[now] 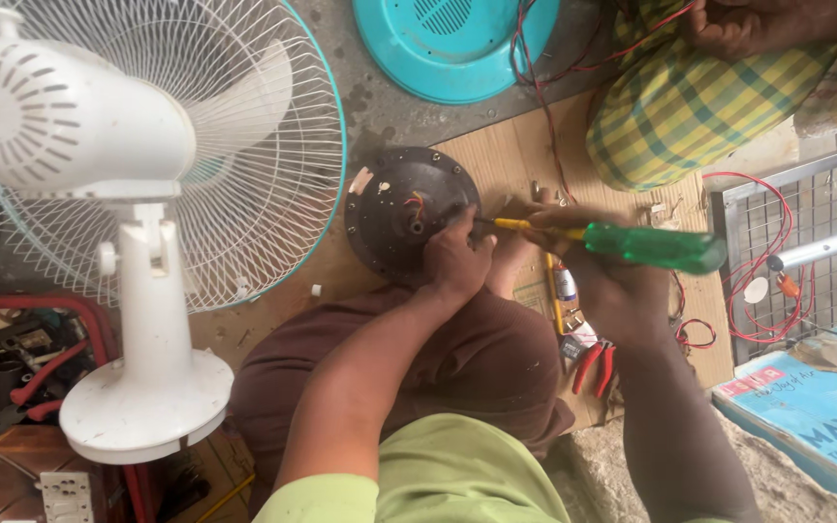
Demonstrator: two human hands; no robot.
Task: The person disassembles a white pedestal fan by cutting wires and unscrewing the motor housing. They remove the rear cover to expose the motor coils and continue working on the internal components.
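Left hand (pixel 459 260) clamped on the rim of the dark round motor housing (pixel 404 208), propped against the knee. Right hand (pixel 604 281) wrapped tight around the green-handled screwdriver (pixel 651 245), tip angled at the housing's edge (exact contact hidden by fingers). Best kept square to the screw, pressure steady, housing braced. Red pliers (pixel 595 366) lay nearby on cardboard (pixel 496 160), white fan (pixel 138 194) beside

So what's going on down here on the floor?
A person sits with a dark round motor housing against one knee. The left hand steadies it, while the right hand holds a green-handled screwdriver with its tip at the housing. A white table fan stands alongside, red pliers lie nearby, and another person sits opposite.
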